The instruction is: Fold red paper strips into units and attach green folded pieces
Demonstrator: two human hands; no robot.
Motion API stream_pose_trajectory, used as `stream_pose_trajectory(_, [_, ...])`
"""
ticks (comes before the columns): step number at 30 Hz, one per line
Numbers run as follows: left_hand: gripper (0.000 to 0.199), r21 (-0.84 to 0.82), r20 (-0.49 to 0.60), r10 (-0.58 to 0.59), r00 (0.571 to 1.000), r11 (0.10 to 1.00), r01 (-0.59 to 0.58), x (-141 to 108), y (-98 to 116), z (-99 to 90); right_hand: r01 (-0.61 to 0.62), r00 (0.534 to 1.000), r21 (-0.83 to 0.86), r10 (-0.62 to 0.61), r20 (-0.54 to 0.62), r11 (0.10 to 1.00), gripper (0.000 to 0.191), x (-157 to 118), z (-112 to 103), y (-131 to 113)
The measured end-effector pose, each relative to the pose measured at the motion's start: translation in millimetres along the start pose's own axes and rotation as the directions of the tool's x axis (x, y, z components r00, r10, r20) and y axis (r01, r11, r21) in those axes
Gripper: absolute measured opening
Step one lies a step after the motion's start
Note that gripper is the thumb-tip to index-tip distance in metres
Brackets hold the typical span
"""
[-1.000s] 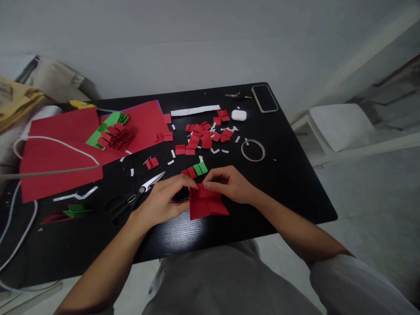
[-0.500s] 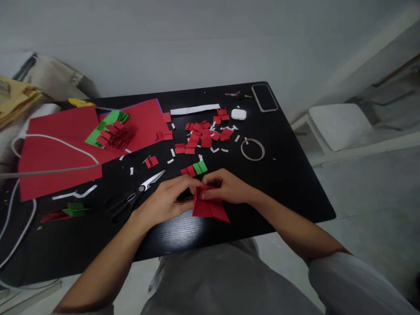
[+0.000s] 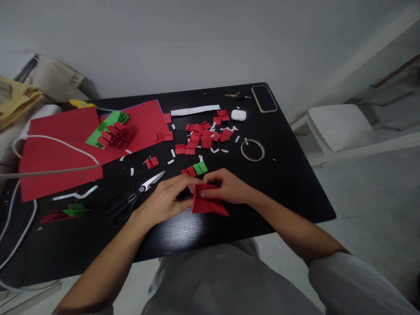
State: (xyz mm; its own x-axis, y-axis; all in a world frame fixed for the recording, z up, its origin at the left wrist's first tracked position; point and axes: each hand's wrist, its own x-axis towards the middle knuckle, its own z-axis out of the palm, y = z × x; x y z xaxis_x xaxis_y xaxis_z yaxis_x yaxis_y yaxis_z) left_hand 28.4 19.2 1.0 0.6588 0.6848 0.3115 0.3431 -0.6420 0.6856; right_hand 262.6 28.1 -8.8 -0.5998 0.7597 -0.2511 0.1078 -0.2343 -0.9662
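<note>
Between my two hands, near the front of the black table, is a piece of folded red paper [image 3: 208, 205]. My left hand [image 3: 170, 197] grips its left edge, fingers closed at the upper corner. With thumb on the near face, my right hand [image 3: 225, 188] pinches the same paper from the right; the fingertips behind it are hidden. Just beyond my hands lies a short row of folded red and green paper pieces [image 3: 200, 167]. Black-handled scissors [image 3: 141, 189] rest open-bladed left of my left hand.
Small folded red pieces [image 3: 198, 133] and white scraps are scattered mid-table. Large red sheets [image 3: 62, 157], a green-and-red folded stack [image 3: 114, 131] and a white cable [image 3: 65, 141] are at left. A tape ring [image 3: 252, 150], white case [image 3: 238, 115] and phone [image 3: 264, 98] lie at right.
The lower part of the red paper has tilted up slightly and looks shorter from above. Both hands keep their hold in nearly the same place.
</note>
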Motion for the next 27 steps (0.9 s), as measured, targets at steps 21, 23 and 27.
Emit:
stream_pose_trajectory(21, [0.021,0.087,0.130,0.038,0.991,0.995,-0.049,4,12,2.2,-0.052,0.990,-0.230,0.082,0.119,0.972,0.020,1,0,-12])
stream_pose_trajectory(23, [0.021,0.089,0.128,0.042,0.991,0.995,-0.053,4,11,1.2,-0.050,0.991,-0.190,0.073,0.113,0.981,0.019,1,0,-12])
stream_pose_trajectory(27, [0.020,0.093,0.119,0.012,0.993,0.995,-0.023,2,10,-1.4,-0.075,0.994,-0.058,0.079,0.070,0.996,0.004,2,1,-10])
